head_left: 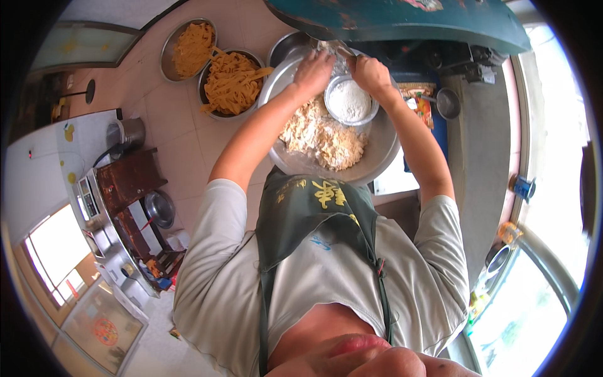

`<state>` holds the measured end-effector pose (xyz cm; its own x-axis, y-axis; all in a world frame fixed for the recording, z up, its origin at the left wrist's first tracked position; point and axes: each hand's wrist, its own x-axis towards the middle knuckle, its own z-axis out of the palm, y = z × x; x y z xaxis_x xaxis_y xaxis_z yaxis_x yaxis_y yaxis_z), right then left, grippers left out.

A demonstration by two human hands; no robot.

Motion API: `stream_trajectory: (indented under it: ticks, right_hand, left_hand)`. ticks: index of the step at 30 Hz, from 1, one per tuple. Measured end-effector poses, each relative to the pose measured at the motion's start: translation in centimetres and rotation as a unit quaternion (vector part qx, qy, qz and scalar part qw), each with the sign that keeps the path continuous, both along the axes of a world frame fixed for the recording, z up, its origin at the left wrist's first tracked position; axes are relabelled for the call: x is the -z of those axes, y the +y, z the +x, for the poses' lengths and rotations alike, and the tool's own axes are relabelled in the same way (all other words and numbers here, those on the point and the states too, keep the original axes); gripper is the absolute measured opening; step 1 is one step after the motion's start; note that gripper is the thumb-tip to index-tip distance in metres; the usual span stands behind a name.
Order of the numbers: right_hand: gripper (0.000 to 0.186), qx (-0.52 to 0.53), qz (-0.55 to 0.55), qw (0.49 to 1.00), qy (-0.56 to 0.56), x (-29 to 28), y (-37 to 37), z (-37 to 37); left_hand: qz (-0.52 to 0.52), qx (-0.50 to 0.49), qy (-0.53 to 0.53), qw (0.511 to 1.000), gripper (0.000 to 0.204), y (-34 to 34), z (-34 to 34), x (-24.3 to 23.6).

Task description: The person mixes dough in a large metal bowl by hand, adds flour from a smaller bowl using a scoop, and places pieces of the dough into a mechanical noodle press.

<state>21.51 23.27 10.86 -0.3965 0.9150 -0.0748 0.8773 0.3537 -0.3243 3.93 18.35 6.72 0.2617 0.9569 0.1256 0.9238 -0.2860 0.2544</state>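
- Crumbly dough (323, 139) is heaped in the wide steel basin (383, 147); judged soft, loose, best scooped from beneath
- Left hand (313, 70) and right hand (370, 72) are pressed at the far rim; grip cannot be told
- Small flour bowl (350, 100) is set between them

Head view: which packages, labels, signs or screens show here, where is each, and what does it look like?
Colourful printed packet: right of the big steel basin, beside the right hand; crinkled, red, green and yellow.
Dark green apron: on the person's chest; yellow printed characters, small blue mark below.
Round orange emblem: lower left, on a pale floor panel.
No screens are clearly visible.
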Motion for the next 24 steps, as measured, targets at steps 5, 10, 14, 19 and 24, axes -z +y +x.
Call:
stream_trajectory:
  ticks: [5, 10, 14, 19, 24]
  right_hand:
    - [0.03, -0.018, -0.02, 0.986, 0.167, -2.1, -5.1, 9.3]
    - [0.023, 0.076, -0.107, 0.979, 0.159, 10.1, -11.8, 15.8]
    - [0.036, 0.214, -0.299, 0.92, 0.138, 12.3, -12.4, 13.1]
    - [0.05, 0.221, -0.194, 0.951, 0.097, 16.9, -9.9, 9.9]
    - [0.04, 0.282, -0.233, 0.91, 0.197, 21.7, -8.6, 12.4]
  left_hand:
    - [-0.038, 0.046, -0.079, 0.995, 0.03, -4.4, 0.1, -1.0]
    - [-0.186, 0.13, -0.087, 0.97, 0.016, -14.5, -0.8, 9.4]
    - [-0.263, -0.009, -0.174, 0.949, 0.02, -15.7, 2.1, 9.3]
    - [-0.254, -0.03, -0.202, 0.945, 0.018, -15.4, 2.4, 9.0]
    - [-0.243, 0.007, -0.219, 0.945, 0.02, -13.5, 3.3, 5.8]
